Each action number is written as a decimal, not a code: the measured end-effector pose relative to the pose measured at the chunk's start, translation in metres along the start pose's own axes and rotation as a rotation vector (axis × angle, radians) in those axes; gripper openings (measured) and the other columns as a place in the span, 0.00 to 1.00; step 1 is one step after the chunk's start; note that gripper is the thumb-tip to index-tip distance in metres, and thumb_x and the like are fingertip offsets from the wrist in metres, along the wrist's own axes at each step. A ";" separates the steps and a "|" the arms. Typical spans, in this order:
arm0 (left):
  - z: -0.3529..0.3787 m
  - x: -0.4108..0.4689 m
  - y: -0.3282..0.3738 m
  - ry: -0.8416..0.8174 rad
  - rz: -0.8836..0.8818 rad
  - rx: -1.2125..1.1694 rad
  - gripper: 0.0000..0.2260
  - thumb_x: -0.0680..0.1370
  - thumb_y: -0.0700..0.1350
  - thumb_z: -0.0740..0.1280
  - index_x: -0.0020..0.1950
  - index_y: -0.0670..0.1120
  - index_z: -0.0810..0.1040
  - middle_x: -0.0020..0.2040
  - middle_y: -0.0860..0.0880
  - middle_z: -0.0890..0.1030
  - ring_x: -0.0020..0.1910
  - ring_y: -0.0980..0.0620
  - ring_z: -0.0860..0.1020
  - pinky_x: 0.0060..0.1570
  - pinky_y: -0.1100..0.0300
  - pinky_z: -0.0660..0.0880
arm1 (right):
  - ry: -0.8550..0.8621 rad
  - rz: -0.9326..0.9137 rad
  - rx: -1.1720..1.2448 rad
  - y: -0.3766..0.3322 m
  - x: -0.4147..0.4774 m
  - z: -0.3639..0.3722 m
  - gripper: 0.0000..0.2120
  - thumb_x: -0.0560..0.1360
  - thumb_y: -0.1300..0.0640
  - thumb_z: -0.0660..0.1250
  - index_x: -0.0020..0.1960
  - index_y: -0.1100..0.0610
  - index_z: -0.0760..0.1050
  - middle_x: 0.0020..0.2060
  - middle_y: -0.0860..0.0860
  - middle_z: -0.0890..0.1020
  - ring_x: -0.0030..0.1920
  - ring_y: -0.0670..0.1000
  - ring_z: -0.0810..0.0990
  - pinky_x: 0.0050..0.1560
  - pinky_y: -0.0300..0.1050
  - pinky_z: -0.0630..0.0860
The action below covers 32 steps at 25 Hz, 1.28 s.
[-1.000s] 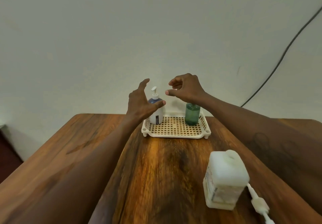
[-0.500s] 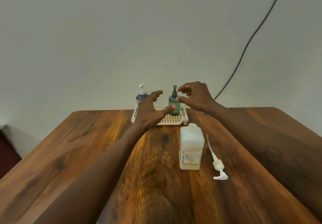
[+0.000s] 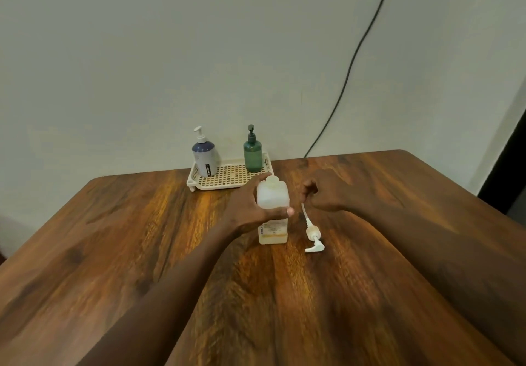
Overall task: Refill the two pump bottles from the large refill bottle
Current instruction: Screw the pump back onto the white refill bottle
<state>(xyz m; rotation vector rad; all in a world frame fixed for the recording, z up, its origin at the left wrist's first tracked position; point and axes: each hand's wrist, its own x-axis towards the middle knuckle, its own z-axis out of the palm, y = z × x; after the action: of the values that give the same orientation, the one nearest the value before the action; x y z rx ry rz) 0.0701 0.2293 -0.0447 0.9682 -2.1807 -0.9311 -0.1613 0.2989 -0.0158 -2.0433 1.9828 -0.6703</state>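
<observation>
While white pump bottle and green pump bottle stand in tray with pumps fitted, step in hand reads as: take up refill bottle. Left hand wraps bottle, upright on table near tray, thumb across front. Right hand: fingers curled beside loose pump tube; contact not determinable. Next move calls for unscrewing one pump before pouring.

cream tray on wooden table, black cable down the wall.
</observation>
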 end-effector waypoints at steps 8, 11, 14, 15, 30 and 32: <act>-0.002 -0.004 -0.006 -0.003 -0.036 -0.011 0.45 0.60 0.61 0.84 0.72 0.54 0.69 0.61 0.57 0.80 0.57 0.55 0.81 0.47 0.65 0.79 | -0.559 -0.156 -0.454 0.008 -0.009 0.027 0.21 0.71 0.62 0.75 0.62 0.47 0.82 0.61 0.47 0.83 0.60 0.50 0.80 0.60 0.48 0.77; -0.004 -0.007 -0.005 -0.007 -0.034 -0.001 0.43 0.62 0.55 0.85 0.73 0.53 0.68 0.59 0.58 0.79 0.55 0.57 0.79 0.43 0.69 0.77 | -0.564 -0.170 -0.563 0.005 -0.008 0.029 0.21 0.71 0.56 0.77 0.64 0.51 0.81 0.58 0.48 0.83 0.56 0.50 0.80 0.53 0.42 0.74; -0.009 -0.015 -0.001 0.036 -0.040 -0.005 0.41 0.63 0.54 0.85 0.71 0.54 0.70 0.60 0.57 0.79 0.52 0.59 0.79 0.41 0.69 0.76 | -0.390 -0.152 -0.541 0.001 -0.006 0.027 0.14 0.73 0.54 0.75 0.58 0.52 0.83 0.54 0.48 0.84 0.49 0.47 0.81 0.52 0.46 0.81; -0.012 -0.019 0.001 0.074 -0.038 -0.021 0.39 0.62 0.54 0.85 0.68 0.55 0.70 0.59 0.58 0.79 0.51 0.61 0.79 0.41 0.70 0.76 | -0.326 -0.167 -0.497 -0.002 -0.005 0.023 0.13 0.73 0.55 0.74 0.57 0.50 0.83 0.53 0.47 0.85 0.49 0.47 0.81 0.52 0.47 0.81; -0.060 -0.063 0.005 0.195 -0.133 0.135 0.43 0.63 0.58 0.83 0.74 0.55 0.68 0.63 0.54 0.79 0.59 0.52 0.78 0.46 0.61 0.78 | 0.538 -0.282 0.512 -0.123 0.008 -0.073 0.14 0.78 0.56 0.72 0.62 0.60 0.81 0.47 0.57 0.87 0.46 0.50 0.88 0.45 0.50 0.86; -0.058 -0.065 0.006 0.161 -0.158 0.162 0.42 0.65 0.55 0.83 0.74 0.54 0.68 0.62 0.54 0.77 0.59 0.52 0.77 0.47 0.62 0.77 | 0.581 -0.309 0.531 -0.134 0.009 -0.077 0.14 0.78 0.56 0.72 0.62 0.61 0.81 0.47 0.57 0.87 0.45 0.50 0.88 0.45 0.50 0.86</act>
<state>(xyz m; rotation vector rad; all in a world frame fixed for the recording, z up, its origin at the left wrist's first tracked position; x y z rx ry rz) 0.1467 0.2624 -0.0192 1.2636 -2.0912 -0.7268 -0.0781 0.3113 0.1144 -1.9521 1.4658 -1.8039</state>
